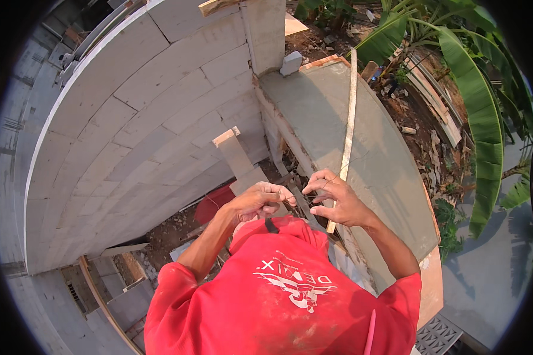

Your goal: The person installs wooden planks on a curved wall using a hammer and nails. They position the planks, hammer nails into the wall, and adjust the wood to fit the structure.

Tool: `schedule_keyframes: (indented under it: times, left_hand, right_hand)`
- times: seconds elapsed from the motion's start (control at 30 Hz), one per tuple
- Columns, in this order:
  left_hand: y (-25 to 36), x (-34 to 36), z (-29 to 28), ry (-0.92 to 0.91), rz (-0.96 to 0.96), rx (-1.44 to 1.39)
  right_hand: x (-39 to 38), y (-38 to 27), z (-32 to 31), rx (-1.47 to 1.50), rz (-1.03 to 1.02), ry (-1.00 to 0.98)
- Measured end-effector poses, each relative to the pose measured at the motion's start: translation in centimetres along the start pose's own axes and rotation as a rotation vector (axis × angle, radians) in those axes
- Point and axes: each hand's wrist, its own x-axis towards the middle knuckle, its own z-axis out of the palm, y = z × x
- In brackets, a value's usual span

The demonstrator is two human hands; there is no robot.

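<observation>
In front of my chest, my left hand is closed, its thumb and forefinger pinched on the end of a thin dark string or wire. Just to its right, my right hand has curled fingers with the same thin strand at its fingertips; the thumb stands a little apart. The strand is too fine to follow throughout, but a loose piece curves up past the right hand. Behind that hand, a long pale wooden batten lies along a smooth grey concrete slab. My right hand overlaps the batten in view; contact cannot be told.
A tall grey block wall rises at the left. Between wall and slab stands a narrow board, with a dark red object beside it. A small block piece sits on the slab's far corner. Banana leaves hang at the right.
</observation>
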Motion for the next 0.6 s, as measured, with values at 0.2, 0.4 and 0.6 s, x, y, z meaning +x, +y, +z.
schedule_keyframes:
  times: [0.2, 0.4, 0.6]
  left_hand:
    - [-0.1, 0.9, 0.0, -0.091, -0.133, 0.058]
    - [-2.3, 2.2, -0.7, -0.182, -0.191, 0.01]
    - [-3.4, 3.5, 0.1, 0.157, -0.049, -0.053]
  right_hand:
    - [0.1, 0.9, -1.5, -0.3, 0.27, -0.23]
    - [0.8, 1.1, -3.4, -0.423, 0.301, -0.489]
    - [0.7, 0.4, -4.8, -0.559, 0.042, -0.514]
